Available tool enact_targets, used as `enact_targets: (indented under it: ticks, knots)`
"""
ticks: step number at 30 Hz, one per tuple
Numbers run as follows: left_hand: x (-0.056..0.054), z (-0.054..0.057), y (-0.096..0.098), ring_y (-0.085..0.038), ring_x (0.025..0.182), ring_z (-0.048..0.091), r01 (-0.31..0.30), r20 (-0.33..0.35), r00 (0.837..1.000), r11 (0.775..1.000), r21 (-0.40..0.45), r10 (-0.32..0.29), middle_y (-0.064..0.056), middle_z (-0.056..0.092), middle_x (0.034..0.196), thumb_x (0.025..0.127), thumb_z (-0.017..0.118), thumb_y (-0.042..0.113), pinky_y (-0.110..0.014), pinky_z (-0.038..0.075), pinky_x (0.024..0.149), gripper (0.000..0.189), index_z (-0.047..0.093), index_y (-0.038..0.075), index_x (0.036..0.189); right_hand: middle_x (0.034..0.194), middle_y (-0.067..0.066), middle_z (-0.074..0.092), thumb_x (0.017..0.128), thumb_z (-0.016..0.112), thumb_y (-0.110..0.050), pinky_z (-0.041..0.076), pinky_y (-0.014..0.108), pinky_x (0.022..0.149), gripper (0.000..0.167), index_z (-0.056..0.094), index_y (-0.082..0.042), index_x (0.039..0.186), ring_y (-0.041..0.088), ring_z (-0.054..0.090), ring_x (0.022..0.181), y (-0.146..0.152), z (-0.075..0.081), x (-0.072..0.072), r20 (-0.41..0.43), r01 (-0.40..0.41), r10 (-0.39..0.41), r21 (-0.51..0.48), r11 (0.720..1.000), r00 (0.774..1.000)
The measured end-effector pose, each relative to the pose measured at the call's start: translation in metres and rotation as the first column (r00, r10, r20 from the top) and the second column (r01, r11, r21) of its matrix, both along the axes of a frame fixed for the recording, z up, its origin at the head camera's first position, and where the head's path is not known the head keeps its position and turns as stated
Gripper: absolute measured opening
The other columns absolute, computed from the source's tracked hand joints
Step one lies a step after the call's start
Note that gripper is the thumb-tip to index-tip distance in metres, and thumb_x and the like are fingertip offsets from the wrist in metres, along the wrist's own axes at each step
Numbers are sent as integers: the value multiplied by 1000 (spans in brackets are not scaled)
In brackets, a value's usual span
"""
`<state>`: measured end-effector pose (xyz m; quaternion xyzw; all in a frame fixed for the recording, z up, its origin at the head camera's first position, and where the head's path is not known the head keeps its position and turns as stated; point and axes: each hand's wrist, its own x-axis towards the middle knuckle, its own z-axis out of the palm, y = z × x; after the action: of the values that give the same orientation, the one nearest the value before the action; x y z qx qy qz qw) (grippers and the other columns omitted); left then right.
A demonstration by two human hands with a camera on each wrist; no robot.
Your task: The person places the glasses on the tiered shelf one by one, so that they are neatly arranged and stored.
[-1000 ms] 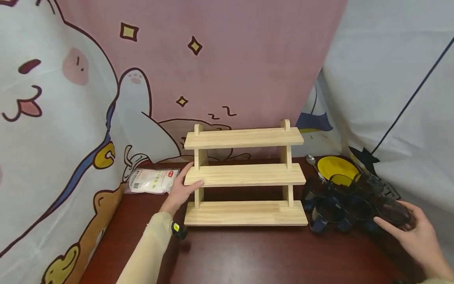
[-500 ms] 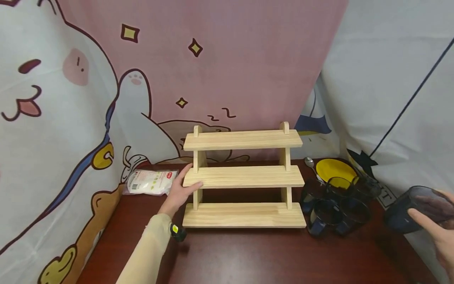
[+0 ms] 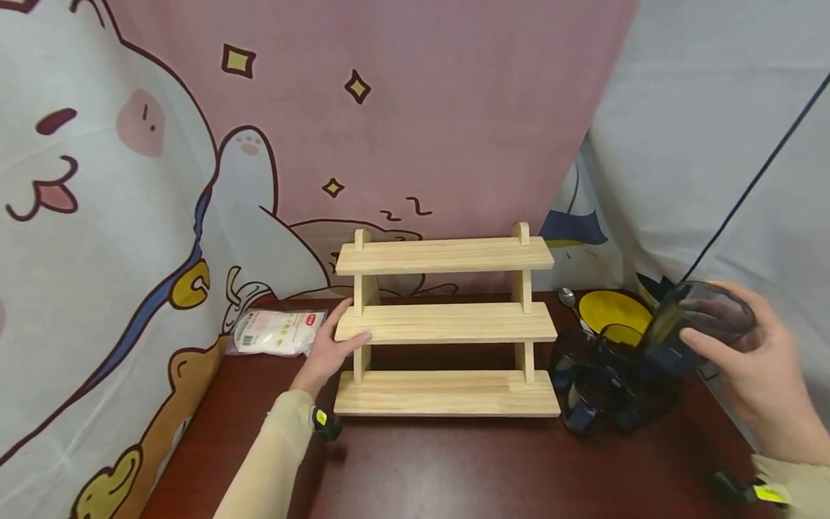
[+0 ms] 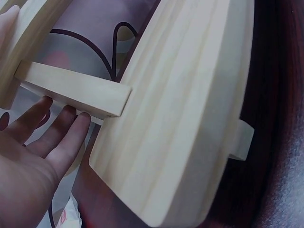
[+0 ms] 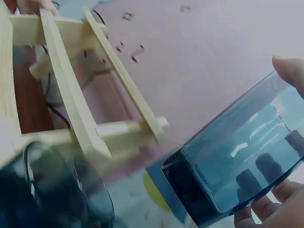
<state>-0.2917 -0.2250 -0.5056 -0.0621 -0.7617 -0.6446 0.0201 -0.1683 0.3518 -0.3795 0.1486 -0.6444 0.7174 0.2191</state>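
While the left hand [image 3: 327, 353] stayed put on the wooden shelf [image 3: 447, 322], the right hand [image 3: 759, 360] came back in toward it with a dark blue glass [image 5: 228, 156]. Half a second earlier, that hand and glass were far out to the shelf's right, partly cut off at the frame edge; now both showed nearer the shelf, above the standing glasses [image 3: 593, 396] just right of its lowest board. Right grip: closed round the glass, thumb on one side, fingers on the other, finger shapes visible through the wall. Glass tilted, base toward the shelf, mouth away from it. It now blocked part of the standing group that had shown before; whether it touched any of them, could not tell.

Left grip: holding the left end of the shelf's middle board, thumb over the front edge, fingertips behind the upright, same as before. Shelf itself unchanged, three boards, upright on the red-brown table [image 3: 454, 468].

Yellow plate [image 3: 612, 310] lay right of the shelf, behind the standing glasses, its right side now close to the held glass in the head view. Spoon [image 3: 567, 295] sat between shelf and plate. White packet [image 3: 275, 331] lay left of the shelf, unmoved. Printed cloth [image 3: 467, 144] hung behind the shelf.
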Motion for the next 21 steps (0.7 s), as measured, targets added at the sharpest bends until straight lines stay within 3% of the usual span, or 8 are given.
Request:
enact_targets:
  ticks: [3,7,9,14,17,21]
  knots:
    - [0,1,-1,-26,133,54,4,2,1000,1000,2,-4,-5,46,161,92,85,21,-40,45,110,88,36,36,163,127,7,69,87,53,35,58,18,79,73,45,3,153,11,69,110,-22,10,-13,-23,-102,102,-16,995,995]
    - [1,0,0,-26,130,55,20,9,1000,999,26,-21,-10,46,161,92,84,16,-30,50,103,90,32,32,165,123,8,70,85,62,32,58,20,77,72,48,5,150,13,70,107,-49,19,-27,4,-134,134,80,988,991]
    - [1,-1,1,-25,129,56,24,14,1000,999,38,-25,-10,46,161,92,84,15,-26,50,100,91,32,31,165,123,5,69,86,69,25,58,19,75,72,50,-1,150,11,70,105,-62,22,-33,50,-101,93,183,978,994]
    - [1,-1,0,-24,127,58,18,16,1000,999,29,-19,-7,48,159,91,85,19,-27,51,99,88,37,35,163,124,-4,67,89,80,7,57,18,76,71,51,-12,151,6,67,106,-94,27,-50,108,-40,-6,413,910,994]
    - [1,0,-1,-26,125,59,15,8,1000,1000,22,-16,-7,48,158,91,86,22,-30,52,99,88,38,36,162,126,-2,63,89,83,-2,57,18,78,72,50,-12,152,8,65,105,-114,31,-60,127,-50,-10,456,888,992]
    - [-1,-1,-1,-27,123,60,19,15,1000,999,27,-20,-8,48,158,91,85,21,-32,54,97,88,37,36,163,132,8,58,90,85,-11,56,18,80,78,44,-11,157,12,63,104,-141,37,-72,176,-102,21,463,880,984]
